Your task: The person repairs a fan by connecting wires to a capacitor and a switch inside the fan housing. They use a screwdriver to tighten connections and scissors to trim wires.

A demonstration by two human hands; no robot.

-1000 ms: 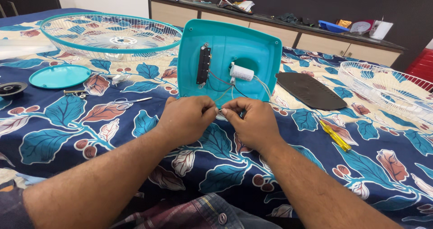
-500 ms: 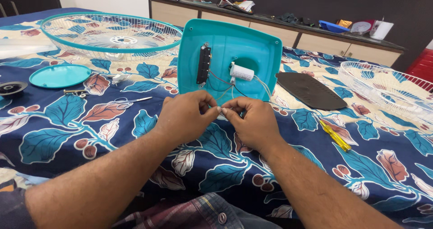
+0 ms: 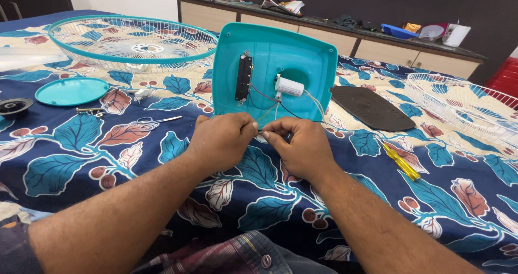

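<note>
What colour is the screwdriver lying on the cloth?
The screwdriver is yellow, seen best in the head view, lying to the right hand's side.

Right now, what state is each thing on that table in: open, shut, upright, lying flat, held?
Teal fan base: tipped up on edge, open inside facing the person, wires hanging out.
Wires: pinched between both hands.
Left hand: closed on the wires.
Right hand: closed on the wires.
Teal-rimmed fan guard: lying flat.
White fan guard: lying flat.
Black plate: lying flat.
Yellow screwdriver: lying loose.
Scissors: shut, lying flat.
</note>
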